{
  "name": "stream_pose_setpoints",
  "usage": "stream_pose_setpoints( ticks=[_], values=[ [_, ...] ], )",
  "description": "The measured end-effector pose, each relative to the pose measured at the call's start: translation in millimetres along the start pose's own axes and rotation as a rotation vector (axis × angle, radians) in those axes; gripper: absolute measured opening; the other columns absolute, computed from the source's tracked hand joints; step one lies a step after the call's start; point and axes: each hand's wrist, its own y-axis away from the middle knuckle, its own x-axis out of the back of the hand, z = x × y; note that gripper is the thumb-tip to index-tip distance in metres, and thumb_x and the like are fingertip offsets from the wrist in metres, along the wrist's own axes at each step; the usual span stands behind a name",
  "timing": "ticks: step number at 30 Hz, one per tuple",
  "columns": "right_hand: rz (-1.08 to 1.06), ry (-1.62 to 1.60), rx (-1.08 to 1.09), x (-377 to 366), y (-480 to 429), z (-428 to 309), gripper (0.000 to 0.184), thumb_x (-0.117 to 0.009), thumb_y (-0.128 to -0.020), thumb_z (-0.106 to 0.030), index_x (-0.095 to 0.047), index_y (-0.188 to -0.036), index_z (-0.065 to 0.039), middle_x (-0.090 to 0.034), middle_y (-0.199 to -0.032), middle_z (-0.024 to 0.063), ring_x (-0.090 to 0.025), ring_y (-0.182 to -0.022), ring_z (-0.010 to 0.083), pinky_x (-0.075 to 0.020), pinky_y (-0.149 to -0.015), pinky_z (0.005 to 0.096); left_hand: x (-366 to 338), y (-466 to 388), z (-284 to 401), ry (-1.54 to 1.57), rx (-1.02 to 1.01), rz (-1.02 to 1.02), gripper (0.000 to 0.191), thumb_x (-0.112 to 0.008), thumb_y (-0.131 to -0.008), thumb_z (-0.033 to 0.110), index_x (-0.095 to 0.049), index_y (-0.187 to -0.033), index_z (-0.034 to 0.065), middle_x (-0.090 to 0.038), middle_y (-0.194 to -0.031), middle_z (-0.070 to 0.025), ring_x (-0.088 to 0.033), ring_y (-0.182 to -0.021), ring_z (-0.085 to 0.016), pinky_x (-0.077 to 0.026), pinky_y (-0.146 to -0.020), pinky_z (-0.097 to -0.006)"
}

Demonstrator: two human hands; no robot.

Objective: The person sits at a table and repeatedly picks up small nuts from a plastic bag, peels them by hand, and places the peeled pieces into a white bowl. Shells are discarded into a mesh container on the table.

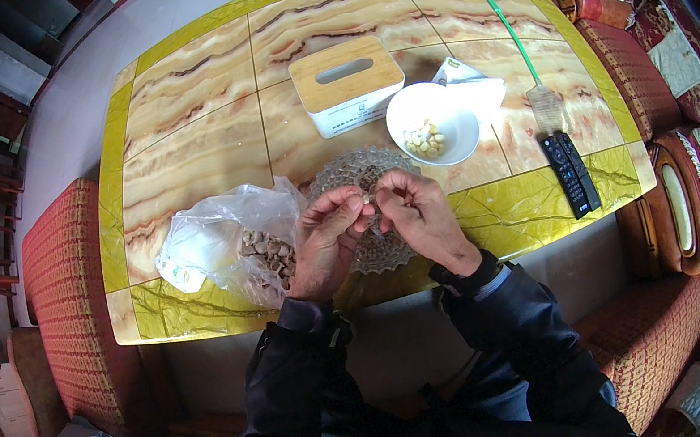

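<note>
My left hand and my right hand meet over a cut-glass dish, their fingertips together on a small pale piece. Fingers hide most of that piece, so its exact kind is unclear. Dark bits lie in the dish, partly covered by the hands. Beside my left hand, a clear plastic bag lies open with several brown, angular cloves or nuts in it. A white bowl beyond my right hand holds several peeled, cream-coloured kernels.
A tissue box with a wooden lid stands behind the dish. White paper packets lie by the bowl. To the right are a green-handled fly swatter and two black remote controls. Upholstered seats flank the marble-patterned table.
</note>
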Motion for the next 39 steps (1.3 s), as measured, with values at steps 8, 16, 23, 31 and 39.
stream_pose_setpoints(
  ticks=[8,16,23,31,39],
  values=[
    [0.128,0.446,0.349,-0.2,1.4,-2.4,0.007,-0.062,-0.084,-0.003,-0.056,-0.081,-0.002,-0.062,-0.072,0.0115,-0.062,-0.058,0.0263,-0.0489,-0.054,0.0369,2.7,-0.9,-1.9,-0.018,0.045,0.024,0.012,-0.063,-0.1,0.012,-0.068,-0.106,0.0029,-0.07,-0.097,-0.0043,-0.065,-0.087,-0.012,-0.05,-0.072,-0.0224],
    [0.087,0.549,0.31,0.3,4.2,-8.9,0.014,-0.067,-0.08,-0.005,-0.055,-0.075,-0.005,-0.061,-0.069,0.01,-0.062,-0.059,0.0288,-0.048,-0.053,0.0378,1.8,-2.3,-3.2,0.012,0.056,0.126,0.011,-0.061,-0.102,0.017,-0.065,-0.107,0.0069,-0.067,-0.096,-0.0023,-0.059,-0.078,-0.009,-0.046,-0.066,-0.0203],
    [0.005,0.655,0.327,-0.1,8.8,-12.9,0.011,-0.068,-0.076,-0.005,-0.057,-0.075,-0.005,-0.061,-0.071,0.0133,-0.063,-0.063,0.0337,-0.0496,-0.056,0.0401,-11.7,-6.0,10.6,0.056,0.031,0.116,0.012,-0.064,-0.101,0.019,-0.065,-0.1,0.0076,-0.064,-0.089,-0.0007,-0.054,-0.069,-0.005,-0.04,-0.055,-0.0176],
    [0.004,0.768,0.334,4.7,12.0,-7.3,0.011,-0.068,-0.078,-0.014,-0.061,-0.078,-0.007,-0.065,-0.078,0.0129,-0.066,-0.069,0.0354,-0.052,-0.06,0.0437,-67.2,-47.4,22.3,-0.179,0.008,0.119,0.018,-0.072,-0.096,0.02,-0.068,-0.1,0.0029,-0.063,-0.085,-0.0016,-0.049,-0.064,-0.003,-0.034,-0.05,-0.0158],
    [-0.003,0.795,0.322,14.3,15.9,-8.8,0.012,-0.069,-0.078,-0.016,-0.062,-0.086,-0.008,-0.067,-0.085,0.0118,-0.068,-0.074,0.0357,-0.0536,-0.064,0.0459,-92.8,-93.0,-2.9,-0.554,0.007,0.177,0.023,-0.076,-0.092,0.022,-0.074,-0.097,-0.0008,-0.071,-0.078,-0.003,-0.047,-0.055,-0.002,-0.031,-0.045,-0.0162]
  ],
)
